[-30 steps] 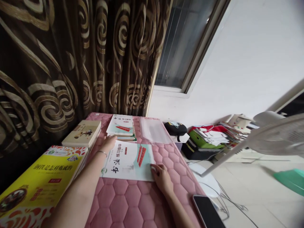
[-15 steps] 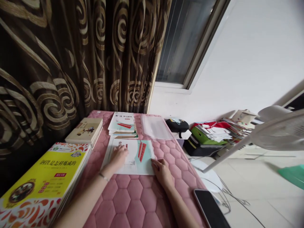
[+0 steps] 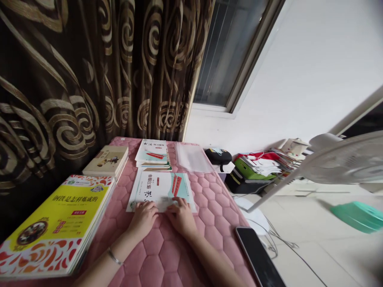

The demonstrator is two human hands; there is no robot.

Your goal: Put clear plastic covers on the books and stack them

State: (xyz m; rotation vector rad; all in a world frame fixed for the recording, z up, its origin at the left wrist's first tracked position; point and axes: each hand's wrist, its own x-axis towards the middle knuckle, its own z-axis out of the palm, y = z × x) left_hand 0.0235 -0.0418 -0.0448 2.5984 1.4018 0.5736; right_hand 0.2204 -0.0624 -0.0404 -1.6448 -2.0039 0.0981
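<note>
Grip: left hand [image 3: 143, 218], right hand [image 3: 181, 217] lie flat, palms down, no visible pinch | under them: calligraphy workbook [image 3: 161, 187] | its lower edge hidden

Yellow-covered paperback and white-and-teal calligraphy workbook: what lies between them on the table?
The head view shows only a bare strip of pink quilted mat between the yellow-covered paperback and the white-and-teal calligraphy workbook.

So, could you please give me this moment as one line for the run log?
left hand: flat on lower edge of calligraphy workbook | right hand: flat on same edge | under: pink quilted mat
</note>
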